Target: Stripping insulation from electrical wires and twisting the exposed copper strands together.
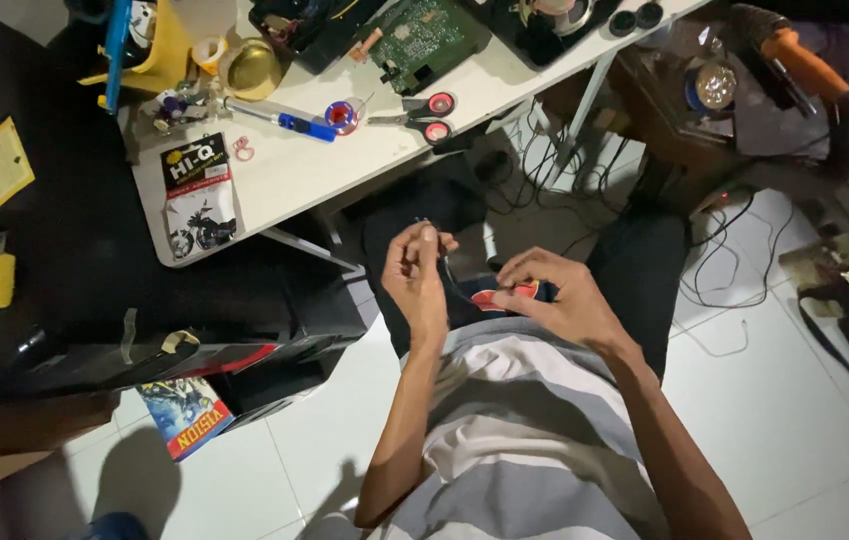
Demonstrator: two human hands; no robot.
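Hands sit low over my lap in the head view, well short of the white bench (344, 170). My left hand (419, 280) is raised with fingertips pinched shut on a thin dark wire (441, 262), held up, I judge, so the end catches the light. My right hand (554, 295) curls closed over a small red and dark part (500, 296) pressed against my dark trousers, fingers wrapped round its far edge, probably to keep it steady while the wire runs down to it. Both things are therefore in my lap, just below the bench's near edge.

Taking the red-handled scissors (422, 115) on the bench as the mark: a small spool (342, 115) lies just beside them toward the left, then a blue-handled tool (289, 122). A green circuit board (424, 35) lies beyond the scissors, near the far edge. A printed packet (199, 195) lies well to their left, at the bench's corner. All stay within reach, I think, laid out as a working spread. Loose cables (724, 270) trail on the tiled floor to the right of the scissors, under the bench.
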